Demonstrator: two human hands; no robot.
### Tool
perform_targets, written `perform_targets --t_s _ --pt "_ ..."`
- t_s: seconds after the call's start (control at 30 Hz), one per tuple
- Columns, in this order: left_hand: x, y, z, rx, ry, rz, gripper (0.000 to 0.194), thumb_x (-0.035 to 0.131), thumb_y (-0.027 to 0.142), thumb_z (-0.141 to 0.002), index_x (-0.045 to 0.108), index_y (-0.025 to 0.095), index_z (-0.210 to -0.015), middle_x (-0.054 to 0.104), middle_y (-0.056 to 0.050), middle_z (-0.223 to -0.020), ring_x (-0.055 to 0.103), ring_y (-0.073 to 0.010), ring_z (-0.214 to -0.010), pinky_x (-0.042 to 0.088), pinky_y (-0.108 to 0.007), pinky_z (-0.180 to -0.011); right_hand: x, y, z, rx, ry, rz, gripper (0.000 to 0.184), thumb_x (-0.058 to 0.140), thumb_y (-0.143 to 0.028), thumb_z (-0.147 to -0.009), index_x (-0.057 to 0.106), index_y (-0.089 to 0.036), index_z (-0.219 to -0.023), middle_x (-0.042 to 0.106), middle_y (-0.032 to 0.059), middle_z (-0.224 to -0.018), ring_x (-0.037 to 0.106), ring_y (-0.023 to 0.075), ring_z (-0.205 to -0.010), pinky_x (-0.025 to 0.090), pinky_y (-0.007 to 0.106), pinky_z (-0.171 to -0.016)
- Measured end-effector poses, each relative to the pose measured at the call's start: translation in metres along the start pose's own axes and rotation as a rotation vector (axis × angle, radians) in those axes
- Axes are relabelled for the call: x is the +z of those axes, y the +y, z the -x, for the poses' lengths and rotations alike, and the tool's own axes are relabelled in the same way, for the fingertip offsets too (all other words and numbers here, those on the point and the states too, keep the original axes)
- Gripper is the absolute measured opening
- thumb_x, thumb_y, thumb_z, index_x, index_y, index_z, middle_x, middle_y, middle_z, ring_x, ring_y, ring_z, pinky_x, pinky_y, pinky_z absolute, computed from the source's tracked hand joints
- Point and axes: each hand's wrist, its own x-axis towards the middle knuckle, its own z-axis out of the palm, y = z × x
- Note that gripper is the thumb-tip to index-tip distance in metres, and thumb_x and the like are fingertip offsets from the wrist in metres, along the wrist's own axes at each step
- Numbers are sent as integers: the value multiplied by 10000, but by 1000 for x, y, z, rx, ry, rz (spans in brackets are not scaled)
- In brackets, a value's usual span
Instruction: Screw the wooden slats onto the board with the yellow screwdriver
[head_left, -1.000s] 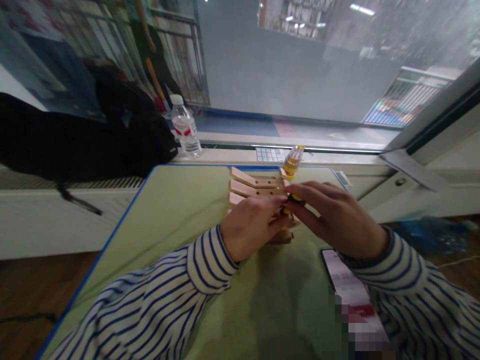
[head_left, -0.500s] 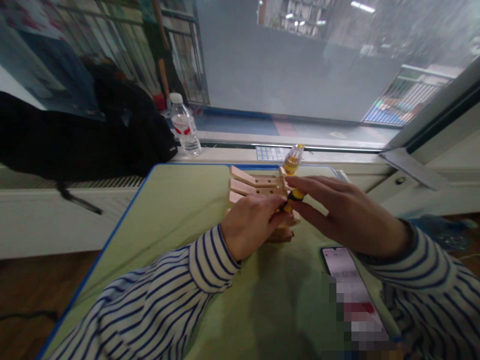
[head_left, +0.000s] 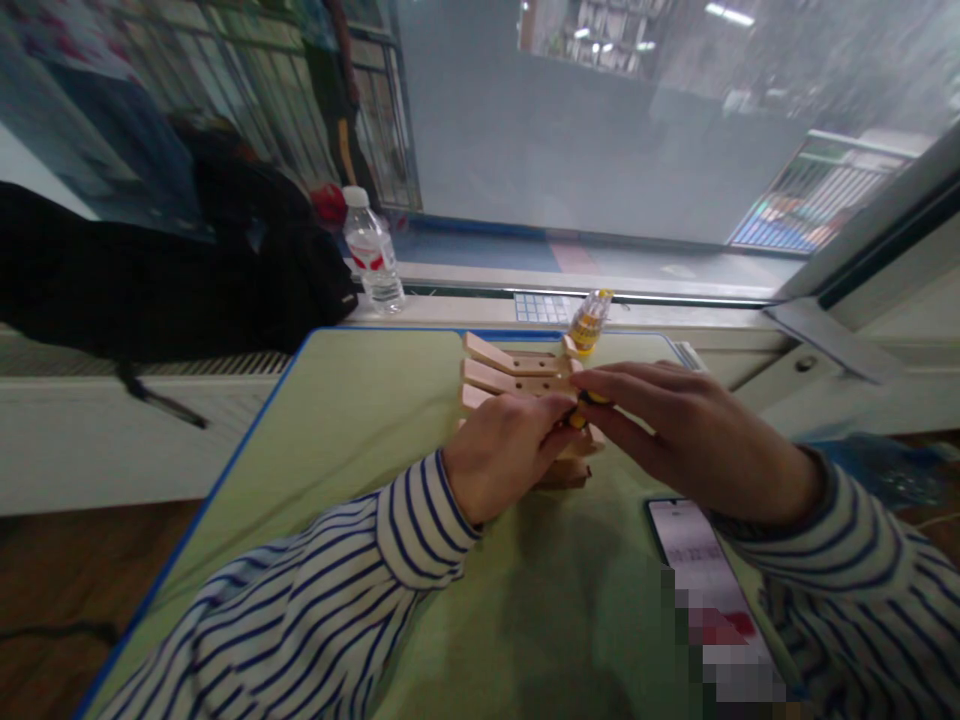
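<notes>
A wooden assembly of slats with holes point(head_left: 510, 372) stands on the green table point(head_left: 360, 440). My left hand point(head_left: 504, 452) is closed against its near side, fingers curled on the wood. My right hand point(head_left: 686, 432) pinches a small yellow-and-black tool point(head_left: 581, 412), a screwdriver handle by the look of it, right at the wood where both hands meet. The tool's tip is hidden by my fingers. Both forearms wear striped sleeves.
A phone point(head_left: 701, 590) lies on the table under my right wrist. A small yellow bottle point(head_left: 589, 322) and a water bottle point(head_left: 373, 252) stand on the window sill. A black bag point(head_left: 157, 270) lies at the left.
My right hand has shifted slightly around the yellow tool, fingers turning over it. The left hand stays on the wood.
</notes>
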Motion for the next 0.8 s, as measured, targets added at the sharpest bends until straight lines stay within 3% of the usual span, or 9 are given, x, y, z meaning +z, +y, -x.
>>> perform_targets --t_s 0.63,0.8 --pt "-4 4 -5 30 -72 61 251 431 253 -903 569 207 -1107 669 -34 -947 636 -165 -848 501 -325 -816 3 -1 4 42 49 -35 233 456 -293 -903 567 -166 -1063 645 78 -1030 610 179 -905 497 336 -781" --pt "-3 5 -4 13 -72 48 240 479 294 -881 581 195 -1075 668 -40 -950 629 -178 -882 494 -328 -814 3 0 4 44 37 -25 232 456 -276 -903 560 -165 -1078 644 81 -1017 608 178 -891 493 335 -773"
